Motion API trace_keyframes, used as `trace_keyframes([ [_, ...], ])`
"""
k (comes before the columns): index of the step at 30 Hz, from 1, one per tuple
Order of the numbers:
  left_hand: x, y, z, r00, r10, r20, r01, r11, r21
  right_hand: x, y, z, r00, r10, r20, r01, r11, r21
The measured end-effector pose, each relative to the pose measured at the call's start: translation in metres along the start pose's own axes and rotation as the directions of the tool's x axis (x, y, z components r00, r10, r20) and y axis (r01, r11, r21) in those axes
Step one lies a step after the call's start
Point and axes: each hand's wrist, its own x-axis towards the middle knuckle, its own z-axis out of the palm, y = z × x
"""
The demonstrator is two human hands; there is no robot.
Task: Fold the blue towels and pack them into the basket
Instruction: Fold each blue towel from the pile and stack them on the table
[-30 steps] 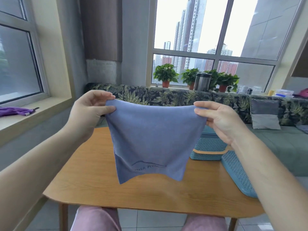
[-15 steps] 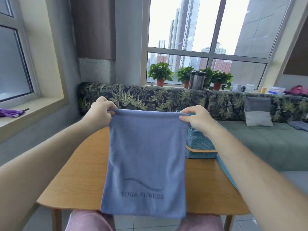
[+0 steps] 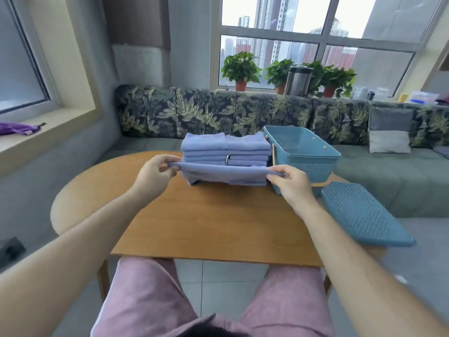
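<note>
I hold a blue towel (image 3: 223,172) stretched flat and low over the wooden table (image 3: 209,224). My left hand (image 3: 155,175) pinches its left corner and my right hand (image 3: 288,183) pinches its right corner. Behind the towel stand two side-by-side stacks of folded blue towels (image 3: 227,148). The teal perforated basket (image 3: 303,152) sits open at the right of the stacks, close to my right hand. Nothing shows inside the part of the basket I can see.
The basket's teal lid (image 3: 362,215) lies on the table's right edge, partly overhanging. A leaf-patterned sofa (image 3: 218,110) runs behind the table, with potted plants (image 3: 240,69) and a metal canister (image 3: 297,80) on the sill. A purple cloth (image 3: 17,128) lies on the left window ledge.
The towel hung full length from raised hands before; now both hands are lowered toward the table and the towel lies nearly flat. The view has tilted down, showing the stacks and open basket.
</note>
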Motion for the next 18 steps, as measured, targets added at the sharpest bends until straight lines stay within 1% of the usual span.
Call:
trace_keyframes([
  [3, -0.052, -0.062, 0.029, 0.989, -0.121, 0.084, 0.117, 0.992, 0.053, -0.053, 0.071, 0.023, 0.994, 0.103, 0.039, -0.101, 0.993, -0.059],
  [5, -0.079, -0.093, 0.045, 0.977, -0.174, 0.122, 0.164, 0.983, 0.085, -0.082, 0.11, 0.035, 0.989, 0.134, 0.068, -0.123, 0.981, -0.148],
  [6, -0.088, -0.102, 0.049, 0.972, -0.189, 0.137, 0.176, 0.979, 0.102, -0.092, 0.122, 0.039, 0.99, 0.113, 0.084, -0.094, 0.975, -0.2],
  [7, -0.095, -0.108, 0.053, 0.97, -0.196, 0.146, 0.179, 0.976, 0.12, -0.099, 0.131, 0.042, 0.994, 0.06, 0.096, -0.034, 0.968, -0.249],
  [9, -0.101, -0.12, 0.058, 0.972, -0.178, 0.155, 0.153, 0.975, 0.159, -0.106, 0.139, 0.045, 0.993, -0.049, 0.108, 0.081, 0.944, -0.318],
  [10, -0.104, -0.124, 0.059, 0.974, -0.162, 0.156, 0.132, 0.974, 0.185, -0.109, 0.14, 0.045, 0.99, -0.076, 0.12, 0.114, 0.932, -0.344],
  [14, -0.114, -0.133, 0.065, 0.985, -0.09, 0.148, 0.041, 0.953, 0.301, -0.122, 0.151, 0.044, 0.975, -0.161, 0.155, 0.213, 0.881, -0.422],
  [16, -0.115, -0.136, 0.067, 0.991, -0.036, 0.131, -0.009, 0.944, 0.329, -0.125, 0.154, 0.044, 0.967, -0.208, 0.145, 0.252, 0.855, -0.453],
  [18, -0.116, -0.14, 0.068, 0.993, -0.022, 0.119, -0.019, 0.944, 0.33, -0.126, 0.155, 0.045, 0.967, -0.22, 0.127, 0.254, 0.842, -0.477],
])
